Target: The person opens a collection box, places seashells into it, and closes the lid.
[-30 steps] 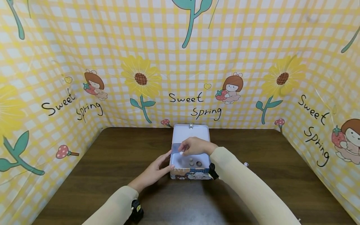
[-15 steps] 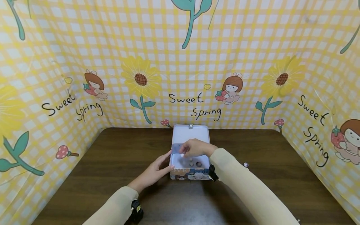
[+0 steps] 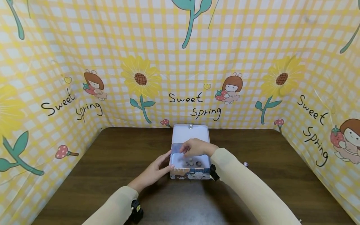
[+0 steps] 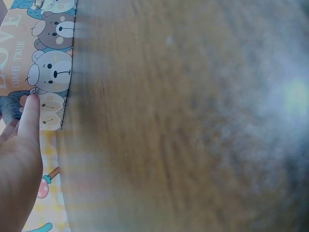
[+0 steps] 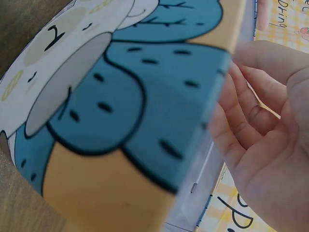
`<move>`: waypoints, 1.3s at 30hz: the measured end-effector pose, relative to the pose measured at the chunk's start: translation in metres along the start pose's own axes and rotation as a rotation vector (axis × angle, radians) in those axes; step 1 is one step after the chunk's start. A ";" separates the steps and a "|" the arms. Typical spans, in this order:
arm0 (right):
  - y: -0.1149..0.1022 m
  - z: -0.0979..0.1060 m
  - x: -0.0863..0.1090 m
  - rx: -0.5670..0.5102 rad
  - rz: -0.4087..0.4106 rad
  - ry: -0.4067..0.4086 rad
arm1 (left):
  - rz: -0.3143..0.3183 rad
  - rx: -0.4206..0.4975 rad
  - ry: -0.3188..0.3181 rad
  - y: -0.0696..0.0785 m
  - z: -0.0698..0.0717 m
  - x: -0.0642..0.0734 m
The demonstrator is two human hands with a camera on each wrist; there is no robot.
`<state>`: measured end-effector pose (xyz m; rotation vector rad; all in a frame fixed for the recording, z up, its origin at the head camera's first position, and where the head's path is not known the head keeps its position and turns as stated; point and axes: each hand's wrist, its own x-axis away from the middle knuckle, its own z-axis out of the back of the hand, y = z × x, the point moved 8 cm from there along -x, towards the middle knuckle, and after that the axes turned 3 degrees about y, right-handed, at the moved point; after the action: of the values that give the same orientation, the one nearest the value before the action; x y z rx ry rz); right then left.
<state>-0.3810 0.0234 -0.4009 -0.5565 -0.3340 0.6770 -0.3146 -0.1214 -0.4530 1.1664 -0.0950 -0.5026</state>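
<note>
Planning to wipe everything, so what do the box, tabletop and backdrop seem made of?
Box: probably thin painted tin with a satin finish; it has crisp edges, a smooth pale inside and a metallic-looking clasp, though plastic is possible.
Tabletop: wood or laminate, faintly glossy, from its brown grain and soft sheen.
Backdrop: likely printed fabric or thin sheeting, matte, since it hangs in soft creases.

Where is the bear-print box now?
In the head view's lower middle, the bear-print box stands open on the table, the left hand at its left side, the right hand over it.
</note>
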 end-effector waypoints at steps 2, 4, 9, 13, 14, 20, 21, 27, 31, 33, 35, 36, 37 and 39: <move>0.000 0.000 0.000 -0.008 0.003 -0.001 | 0.001 0.005 -0.001 0.000 0.000 0.000; 0.000 0.001 0.001 -0.009 0.008 -0.001 | -0.001 0.008 -0.002 0.001 0.000 0.001; -0.002 0.004 0.003 0.008 0.019 -0.001 | 0.004 0.002 0.000 0.002 0.000 0.001; -0.002 0.008 0.007 0.008 0.030 0.006 | 0.009 -0.009 0.006 0.002 0.000 0.001; -0.002 0.009 0.008 0.006 0.032 0.008 | 0.005 -0.013 0.007 0.002 0.000 0.001; -0.001 0.013 0.017 0.002 0.040 0.011 | -0.007 -0.019 0.016 0.003 0.000 0.000; -0.001 0.014 0.018 0.001 0.046 0.012 | -0.004 -0.015 0.017 0.003 0.000 0.000; -0.001 0.021 0.026 -0.009 0.068 0.007 | 0.014 -0.006 0.019 0.002 -0.001 0.001; 0.002 0.026 0.031 -0.015 0.071 0.007 | 0.022 -0.019 0.028 0.002 0.000 0.001; 0.003 0.029 0.034 -0.023 0.078 0.011 | 0.032 -0.021 0.031 0.002 0.000 0.001; 0.005 0.033 0.037 -0.037 0.082 0.016 | 0.035 -0.022 0.032 0.002 0.000 0.001; 0.006 0.035 0.039 -0.040 0.084 0.023 | 0.033 -0.023 0.031 0.002 0.000 0.001; 0.007 0.038 0.041 -0.039 0.082 0.034 | 0.034 -0.021 0.031 0.003 0.000 0.001; 0.010 0.045 0.046 -0.037 0.076 0.060 | 0.028 -0.024 0.029 0.004 0.000 0.002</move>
<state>-0.3734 0.0774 -0.3651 -0.6257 -0.2708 0.7271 -0.3118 -0.1209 -0.4498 1.1473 -0.0801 -0.4613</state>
